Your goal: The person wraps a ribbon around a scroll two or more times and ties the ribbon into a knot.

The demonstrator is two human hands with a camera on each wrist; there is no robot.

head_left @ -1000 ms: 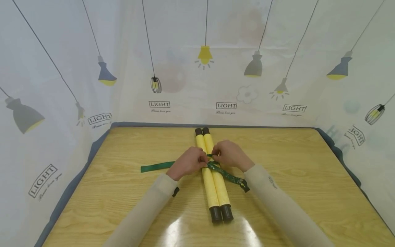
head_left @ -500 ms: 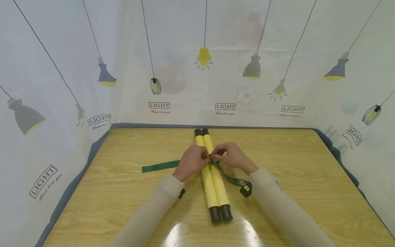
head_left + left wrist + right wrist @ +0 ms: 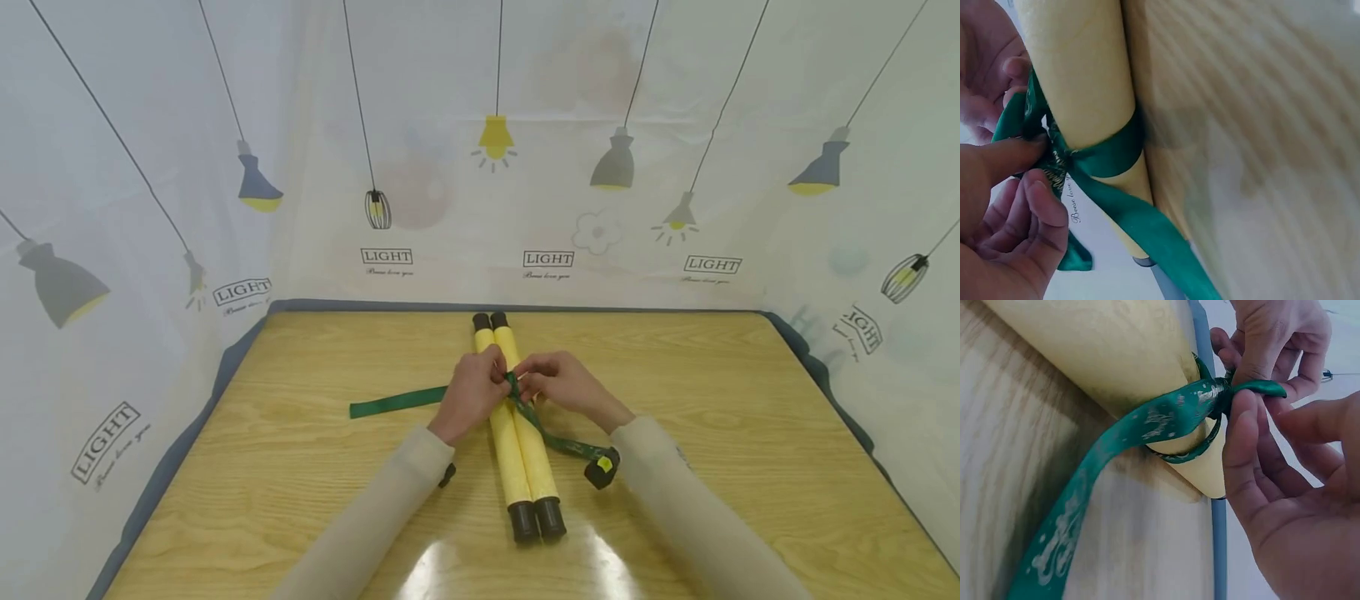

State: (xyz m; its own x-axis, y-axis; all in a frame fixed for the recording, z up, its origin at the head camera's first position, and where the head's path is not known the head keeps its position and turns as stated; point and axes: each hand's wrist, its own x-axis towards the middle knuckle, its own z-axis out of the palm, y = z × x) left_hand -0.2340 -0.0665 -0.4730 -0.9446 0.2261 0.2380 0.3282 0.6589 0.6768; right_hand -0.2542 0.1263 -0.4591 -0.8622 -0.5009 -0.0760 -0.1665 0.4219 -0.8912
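Left hand: the left hand (image 3: 471, 392) is pinching the green ribbon (image 3: 393, 402) at the knot, thumb and forefinger closing on the crossing, as the left wrist view shows (image 3: 1007, 206).
Right hand: the right hand (image 3: 558, 385) is grasping a small loop of the same ribbon between thumb and fingers (image 3: 1254, 444), right against the knot.
Knot: it is sitting on top of the two yellow rolls (image 3: 517, 433), about a third of the way down from their far ends, with the band wrapping round them (image 3: 1110, 153).
Rolls: they are lying side by side, touching, along the middle of the wooden table (image 3: 712, 467), dark caps at both ends.
Ribbon tails: one tail is running left across the table; the other is trailing right and toward the person, ending near a small black object (image 3: 602, 469) with a yellow mark, possibly a spool, though it is too small to tell.
Change: over the last second the two hands have been drawing closer over the rolls, the left tail is lying shorter on the table, and the right tail has swung in toward the rolls.
Meaning: judging by this, slack is being taken up and the tie is tightening, with a bow loop forming but not yet finished.
Surround: a pale curtain printed with lamps (image 3: 495, 137) is enclosing the table.
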